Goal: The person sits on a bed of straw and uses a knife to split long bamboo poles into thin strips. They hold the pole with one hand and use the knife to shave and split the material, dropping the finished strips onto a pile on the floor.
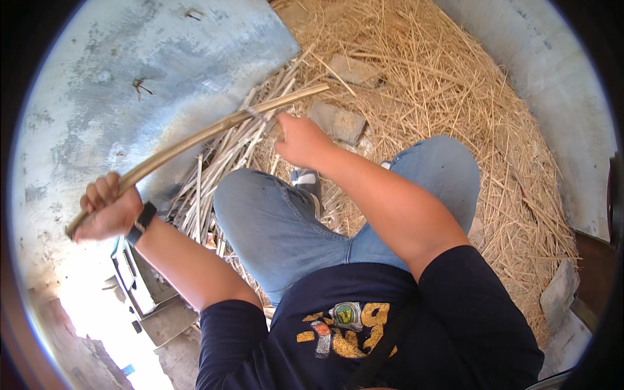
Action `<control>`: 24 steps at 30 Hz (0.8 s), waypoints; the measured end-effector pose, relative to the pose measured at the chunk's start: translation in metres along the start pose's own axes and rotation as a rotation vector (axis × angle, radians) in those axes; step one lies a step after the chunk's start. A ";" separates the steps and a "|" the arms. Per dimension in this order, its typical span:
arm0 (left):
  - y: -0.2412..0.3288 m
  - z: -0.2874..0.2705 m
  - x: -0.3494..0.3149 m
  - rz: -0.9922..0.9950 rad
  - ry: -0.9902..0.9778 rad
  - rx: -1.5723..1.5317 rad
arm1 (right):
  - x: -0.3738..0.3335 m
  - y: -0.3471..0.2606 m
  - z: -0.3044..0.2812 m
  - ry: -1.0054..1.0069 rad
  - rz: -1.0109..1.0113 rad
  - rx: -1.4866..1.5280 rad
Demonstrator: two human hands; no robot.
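A long yellow-brown bamboo strip slants from lower left to upper right in front of me, its far end over the straw. Near its lower end my left hand is wrapped round it; a dark band sits on that wrist. My right hand is closed beside the strip's farther half. From it a thin greyish blade-like tool reaches to the strip, crossing or touching it. That tool is blurred, and its handle is hidden in my fist.
Many split strips lie piled left of my knees. Loose straw covers the floor ahead and right, with a flat brick and another block. A blue-white wall stands close on the left, a pale wall on the right.
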State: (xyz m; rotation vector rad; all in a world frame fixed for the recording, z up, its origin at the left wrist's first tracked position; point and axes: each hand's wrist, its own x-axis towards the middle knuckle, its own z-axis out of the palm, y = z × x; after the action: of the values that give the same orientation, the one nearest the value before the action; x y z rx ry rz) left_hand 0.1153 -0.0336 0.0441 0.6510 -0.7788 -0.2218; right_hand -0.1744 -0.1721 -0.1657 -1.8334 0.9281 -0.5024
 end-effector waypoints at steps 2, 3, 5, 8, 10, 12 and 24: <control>0.036 0.000 0.000 0.088 -0.024 -0.072 | -0.013 -0.033 -0.025 -0.021 -0.216 -0.122; 0.059 0.001 -0.001 0.144 -0.007 -0.088 | -0.017 -0.049 -0.037 -0.035 -0.332 -0.186; 0.093 0.010 -0.002 0.146 -0.072 -0.203 | -0.025 -0.066 -0.061 0.061 -0.469 -0.264; 0.135 0.024 -0.011 0.238 -0.149 -0.238 | -0.024 -0.072 -0.094 0.042 -0.449 -0.325; 0.156 0.034 -0.022 0.253 -0.210 -0.274 | -0.019 -0.054 -0.120 0.093 -0.382 -0.327; 0.174 0.042 -0.031 0.269 -0.245 -0.301 | -0.011 -0.017 -0.125 0.296 -0.315 -0.279; 0.174 0.066 -0.040 0.309 -0.267 -0.339 | -0.037 -0.039 -0.123 0.369 -0.518 -0.267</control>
State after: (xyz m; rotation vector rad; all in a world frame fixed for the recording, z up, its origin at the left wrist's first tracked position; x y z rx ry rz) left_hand 0.0320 0.0890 0.1639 0.1767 -1.0580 -0.1533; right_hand -0.2672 -0.2065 -0.0746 -2.2825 0.7755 -1.1098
